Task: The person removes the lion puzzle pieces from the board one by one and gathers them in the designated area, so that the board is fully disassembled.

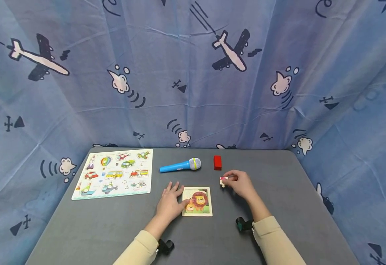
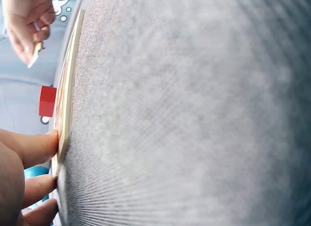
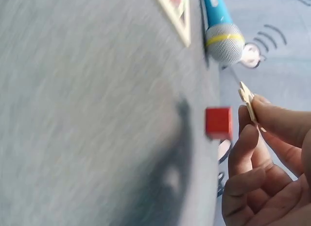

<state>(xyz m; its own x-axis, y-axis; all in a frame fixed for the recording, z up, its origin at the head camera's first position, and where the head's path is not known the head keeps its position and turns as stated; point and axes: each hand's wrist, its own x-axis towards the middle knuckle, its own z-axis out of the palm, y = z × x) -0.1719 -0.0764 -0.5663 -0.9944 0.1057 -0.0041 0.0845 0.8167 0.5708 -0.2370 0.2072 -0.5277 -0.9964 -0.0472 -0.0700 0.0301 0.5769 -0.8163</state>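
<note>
A square wooden jigsaw puzzle (image 1: 199,201) with a lion picture lies flat on the table. My left hand (image 1: 171,202) rests at its left side, fingers spread toward the far edge. The left thumb touches the puzzle's rim, as the left wrist view also shows. To the right of the puzzle, my right hand (image 1: 241,184) pinches a small puzzle piece (image 1: 223,181) between thumb and fingers. In the right wrist view this thin wooden piece (image 3: 248,102) is seen nearly edge-on, held above the table.
A blue toy microphone (image 1: 179,166) lies behind the puzzle, with a red block (image 1: 217,162) to its right. At the left is a white board (image 1: 113,175) with pictures of vehicles. The grey table (image 1: 279,206) ends at a patterned blue curtain (image 1: 186,73).
</note>
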